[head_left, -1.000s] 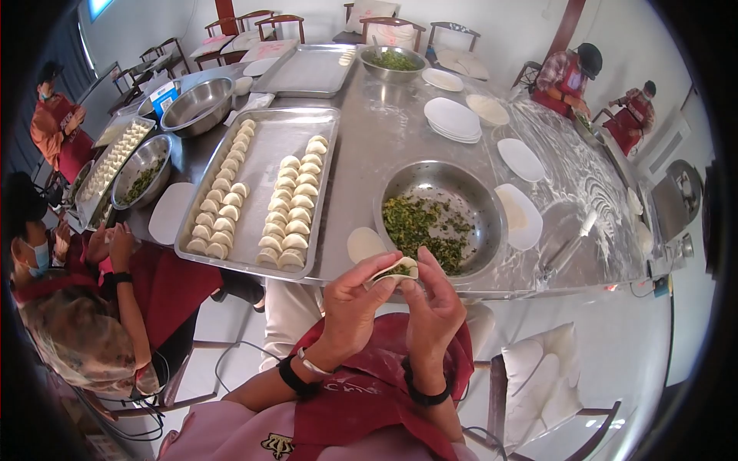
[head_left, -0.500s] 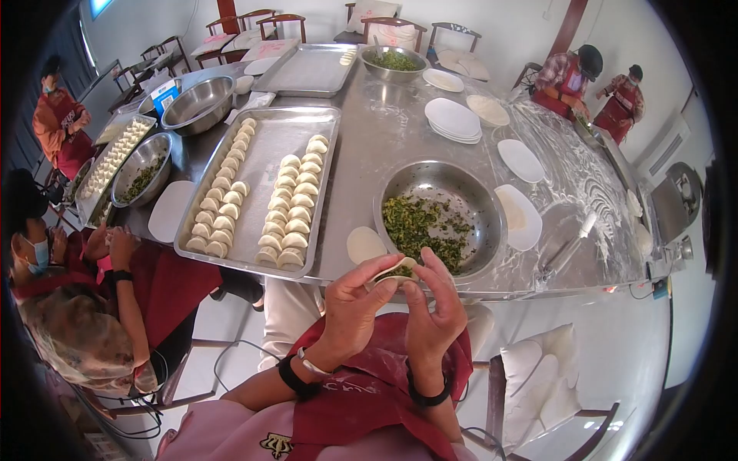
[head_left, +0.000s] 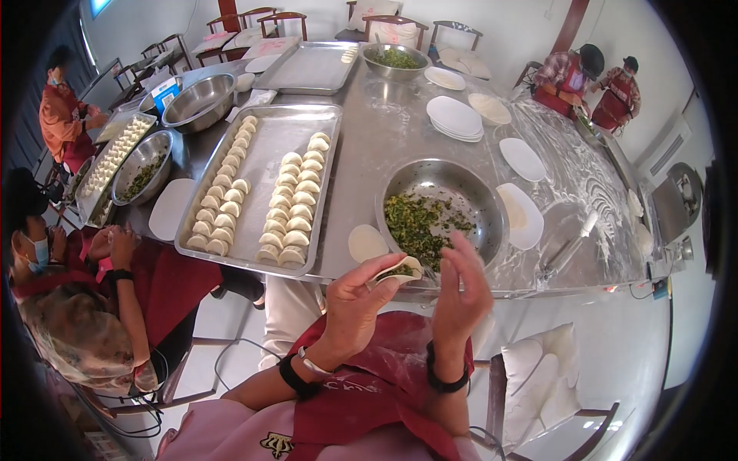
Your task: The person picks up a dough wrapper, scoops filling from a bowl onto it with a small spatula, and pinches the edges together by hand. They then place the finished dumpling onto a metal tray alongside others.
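Observation:
Over the table's front edge, my left hand holds a round dough wrapper, partly folded, with green filling inside. To its right my right hand is raised with its fingers apart, touching nothing, slightly blurred. Just beyond it is a steel bowl with chopped green filling. A flat wrapper lies left of the bowl. Further left, a metal tray bears rows of folded dumplings.
White plates and a floured area with a metal scraper are on the right. A seated co-worker is at the left; other people stand at the far left and far right. Another filling bowl is at the back.
My right hand has come off the wrapper and moved right, its fingers opened. The wrapper stays in my left hand. The person standing at the far left has shifted and reaches forward.

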`<state>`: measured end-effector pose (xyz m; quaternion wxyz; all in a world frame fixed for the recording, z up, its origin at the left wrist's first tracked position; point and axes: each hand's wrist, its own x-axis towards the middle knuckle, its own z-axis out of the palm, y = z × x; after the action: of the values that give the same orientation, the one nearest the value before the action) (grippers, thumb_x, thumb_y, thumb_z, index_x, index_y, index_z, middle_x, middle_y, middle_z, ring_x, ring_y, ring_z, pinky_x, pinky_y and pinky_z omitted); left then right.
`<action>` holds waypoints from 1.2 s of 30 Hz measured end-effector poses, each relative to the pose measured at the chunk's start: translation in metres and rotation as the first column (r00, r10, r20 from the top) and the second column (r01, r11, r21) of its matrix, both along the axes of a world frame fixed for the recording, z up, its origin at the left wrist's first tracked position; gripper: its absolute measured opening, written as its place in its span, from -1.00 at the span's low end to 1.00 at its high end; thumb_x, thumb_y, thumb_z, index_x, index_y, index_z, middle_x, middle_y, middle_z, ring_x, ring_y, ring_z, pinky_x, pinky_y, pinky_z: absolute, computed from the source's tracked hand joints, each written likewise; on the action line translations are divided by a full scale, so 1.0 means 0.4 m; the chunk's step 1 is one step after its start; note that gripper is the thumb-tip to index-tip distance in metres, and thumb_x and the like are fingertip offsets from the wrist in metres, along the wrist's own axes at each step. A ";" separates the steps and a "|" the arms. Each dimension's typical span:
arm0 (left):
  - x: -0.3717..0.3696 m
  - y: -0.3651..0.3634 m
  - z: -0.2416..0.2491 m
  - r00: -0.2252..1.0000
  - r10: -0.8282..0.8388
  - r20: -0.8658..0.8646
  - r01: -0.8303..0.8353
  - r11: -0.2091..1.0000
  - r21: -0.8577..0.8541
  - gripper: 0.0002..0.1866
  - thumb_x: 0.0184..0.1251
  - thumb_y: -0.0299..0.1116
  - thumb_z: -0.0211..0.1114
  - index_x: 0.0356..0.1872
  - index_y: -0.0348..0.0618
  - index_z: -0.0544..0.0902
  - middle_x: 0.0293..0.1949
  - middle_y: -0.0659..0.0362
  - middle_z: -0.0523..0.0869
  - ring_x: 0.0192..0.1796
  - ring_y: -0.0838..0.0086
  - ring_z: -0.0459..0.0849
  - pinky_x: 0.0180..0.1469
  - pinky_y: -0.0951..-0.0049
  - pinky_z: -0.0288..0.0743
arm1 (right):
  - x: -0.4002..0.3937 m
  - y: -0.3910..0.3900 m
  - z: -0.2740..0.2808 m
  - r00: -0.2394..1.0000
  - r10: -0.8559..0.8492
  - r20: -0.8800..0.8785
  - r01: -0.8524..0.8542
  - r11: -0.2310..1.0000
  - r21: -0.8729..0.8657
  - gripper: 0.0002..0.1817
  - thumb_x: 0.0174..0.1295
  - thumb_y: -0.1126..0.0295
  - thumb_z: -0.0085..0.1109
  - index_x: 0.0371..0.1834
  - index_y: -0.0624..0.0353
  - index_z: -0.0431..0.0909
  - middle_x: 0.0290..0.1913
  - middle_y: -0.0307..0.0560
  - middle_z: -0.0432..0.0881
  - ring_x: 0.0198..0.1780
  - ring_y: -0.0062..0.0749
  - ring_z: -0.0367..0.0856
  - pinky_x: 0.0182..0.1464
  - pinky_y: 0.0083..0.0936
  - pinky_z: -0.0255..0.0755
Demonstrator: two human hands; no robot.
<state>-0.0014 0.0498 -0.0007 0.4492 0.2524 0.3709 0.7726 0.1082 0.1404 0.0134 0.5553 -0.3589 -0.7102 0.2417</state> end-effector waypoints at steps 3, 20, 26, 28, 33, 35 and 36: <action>-0.001 -0.001 0.012 0.999 0.002 -0.042 -0.003 0.999 -0.036 -0.63 0.39 -0.64 0.26 0.20 -0.42 0.58 0.10 0.06 0.70 0.12 0.51 0.65 0.22 0.53 0.52 | 0.020 0.072 -0.008 0.984 -0.066 0.163 0.052 0.994 0.092 -0.84 0.18 0.59 0.27 -0.17 0.30 0.70 0.04 0.16 0.72 0.16 -0.06 0.68 0.24 -0.29 0.47; 0.004 0.006 -0.015 0.998 0.036 -0.055 -0.037 0.999 -0.009 -0.64 0.41 -0.60 0.26 0.21 -0.41 0.58 0.11 0.06 0.69 0.13 0.52 0.65 0.21 0.53 0.54 | -0.003 -0.040 -0.003 0.940 0.302 -0.157 -0.324 0.934 -0.147 -0.80 0.19 0.56 0.29 -0.11 0.29 0.71 0.11 0.13 0.70 0.28 0.01 0.59 0.34 -0.21 0.39; 0.002 0.004 -0.010 0.998 -0.006 -0.062 0.006 1.000 -0.011 -0.59 0.46 -0.54 0.22 0.27 -0.48 0.48 0.17 -0.05 0.64 0.20 0.33 0.65 0.31 0.35 0.54 | 0.005 0.033 0.009 0.983 0.177 -0.057 -0.181 0.980 -0.080 -0.85 0.20 0.58 0.27 -0.17 0.31 0.70 0.05 0.14 0.72 0.24 0.01 0.62 0.32 -0.21 0.41; 0.003 0.004 -0.005 0.998 -0.005 -0.056 0.004 1.000 -0.020 -0.59 0.46 -0.54 0.23 0.27 -0.48 0.48 0.17 -0.05 0.64 0.20 0.33 0.65 0.31 0.35 0.54 | 0.018 0.064 0.000 0.993 0.090 0.072 -0.088 0.996 -0.032 -0.86 0.19 0.58 0.28 -0.18 0.31 0.70 0.03 0.13 0.73 0.23 0.01 0.63 0.31 -0.21 0.42; -0.003 0.006 -0.005 0.999 0.010 -0.042 -0.010 1.000 0.008 -0.60 0.47 -0.52 0.22 0.27 -0.47 0.48 0.17 -0.04 0.64 0.19 0.34 0.66 0.30 0.37 0.55 | 0.036 0.036 0.014 0.991 0.116 0.062 -0.109 0.987 -0.115 -0.82 0.12 0.53 0.37 -0.19 0.27 0.72 0.03 0.11 0.73 0.24 0.03 0.61 0.30 -0.20 0.42; -0.003 0.007 0.005 0.998 0.035 -0.046 -0.036 0.999 -0.025 -0.62 0.44 -0.59 0.22 0.24 -0.46 0.53 0.13 0.01 0.67 0.15 0.44 0.65 0.26 0.46 0.53 | 0.033 0.000 0.030 0.978 0.208 0.021 -0.206 0.975 -0.084 -0.79 0.09 0.52 0.39 -0.18 0.25 0.73 0.05 0.11 0.73 0.26 0.04 0.60 0.30 -0.20 0.42; -0.001 0.007 0.007 0.998 0.042 -0.049 -0.044 0.998 -0.041 -0.63 0.42 -0.62 0.23 0.22 -0.45 0.55 0.11 0.04 0.69 0.13 0.49 0.65 0.23 0.51 0.53 | 0.030 -0.013 0.031 0.968 0.249 -0.001 -0.249 0.966 -0.066 -0.78 0.07 0.51 0.40 -0.18 0.25 0.73 0.06 0.11 0.72 0.27 0.04 0.59 0.30 -0.19 0.42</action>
<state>-0.0020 0.0527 0.0022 0.4286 0.2533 0.4031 0.7679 0.1201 0.1350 0.0260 0.5057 -0.2860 -0.7434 0.3314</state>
